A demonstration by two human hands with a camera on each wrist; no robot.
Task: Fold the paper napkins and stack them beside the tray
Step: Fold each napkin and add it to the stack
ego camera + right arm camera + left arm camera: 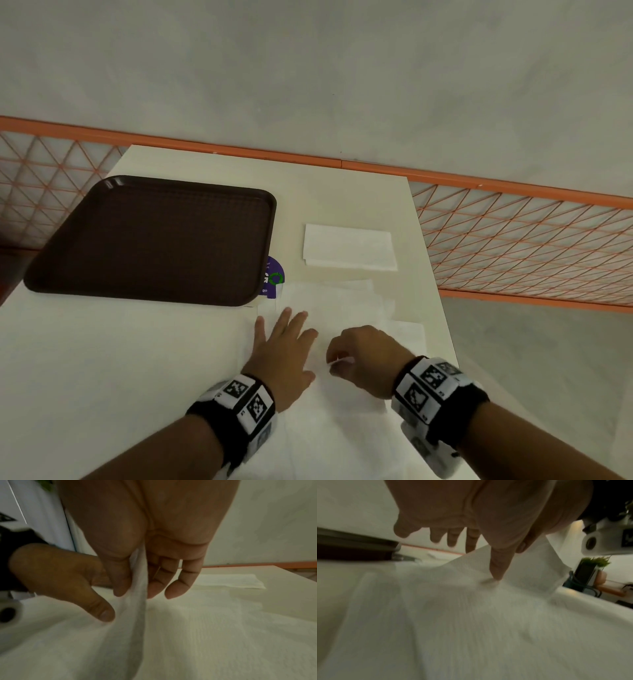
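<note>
Napkin (342,308) lies open near tray (154,240); left hand (284,353) presses flat, fingers spread, right hand (363,359) pinches its edge; best fold edge to edge

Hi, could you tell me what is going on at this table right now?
A person is folding paper napkins on a white table. The left hand lies flat on an unfolded napkin, holding it down, while the right hand pinches an edge of it and lifts it, apparently to fold it over. One folded napkin already lies to the right of the brown tray, which holds nothing.
</note>
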